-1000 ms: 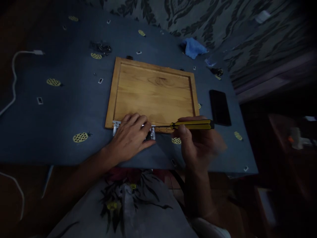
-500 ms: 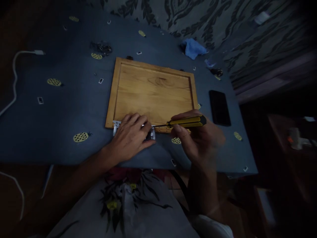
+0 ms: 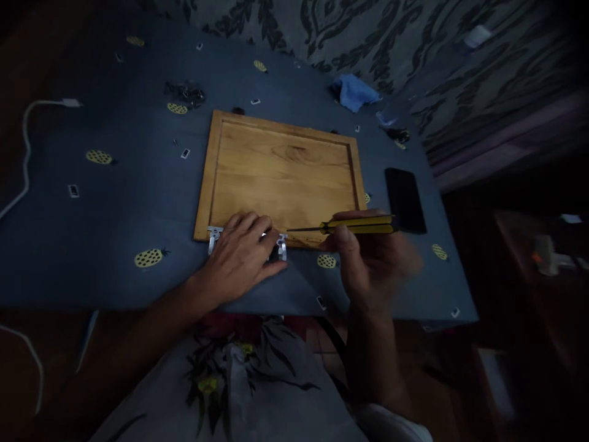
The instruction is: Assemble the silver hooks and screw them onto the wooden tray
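A framed wooden panel [image 3: 283, 172] lies flat on a blue cloth with pineapple print. Along its near edge sits a silver metal handle [image 3: 281, 245], its two ends showing on either side of my left hand [image 3: 242, 255]. That hand rests palm down on the handle with fingers curled over it. My right hand [image 3: 368, 261] grips a screwdriver with a yellow and black handle [image 3: 361, 224]. The shaft lies almost level and its tip points left at the handle's right end. The fastener itself is hidden.
A black phone [image 3: 405, 199] lies right of the panel. A blue rag [image 3: 353, 92] and small dark parts sit at the back. A white cable [image 3: 27, 147] runs along the left. The table's near edge is close under my wrists.
My right hand has turned the screwdriver, whose handle tilted up and came back nearly level, a little further right. My left hand has stayed on the metal handle.
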### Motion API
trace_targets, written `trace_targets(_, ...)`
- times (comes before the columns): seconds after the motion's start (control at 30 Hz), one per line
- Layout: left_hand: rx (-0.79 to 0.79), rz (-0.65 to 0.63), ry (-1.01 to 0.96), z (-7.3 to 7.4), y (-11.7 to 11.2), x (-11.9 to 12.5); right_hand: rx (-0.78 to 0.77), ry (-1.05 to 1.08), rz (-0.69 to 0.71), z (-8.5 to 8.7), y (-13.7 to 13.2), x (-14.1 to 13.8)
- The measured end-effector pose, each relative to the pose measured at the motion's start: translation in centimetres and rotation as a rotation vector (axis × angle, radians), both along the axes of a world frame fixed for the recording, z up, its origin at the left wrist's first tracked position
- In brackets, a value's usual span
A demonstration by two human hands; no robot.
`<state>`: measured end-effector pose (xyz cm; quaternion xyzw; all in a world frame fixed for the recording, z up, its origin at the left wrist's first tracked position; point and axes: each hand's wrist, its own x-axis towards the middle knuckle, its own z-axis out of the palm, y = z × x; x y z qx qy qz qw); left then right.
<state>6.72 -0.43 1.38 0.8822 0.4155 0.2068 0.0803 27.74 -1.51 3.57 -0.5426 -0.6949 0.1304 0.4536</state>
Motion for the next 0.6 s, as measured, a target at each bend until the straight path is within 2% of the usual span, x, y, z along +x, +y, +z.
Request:
trace_targets(0.17,0.015,-0.002,-0.003,0.0,0.0,0.1,0.096,-0.126,0.06,0.8,0.1,-0.6)
trace_targets(0.33,-0.001,0.001,0.016,0.1,0.0,0.1,0.146,-0.166,0.119,1.3,0.0,-0.5)
trace_targets(0.6,-0.018,-0.006,0.028,0.3,0.1,0.1,0.126,-0.158,0.107,0.8,-0.3,-0.4)
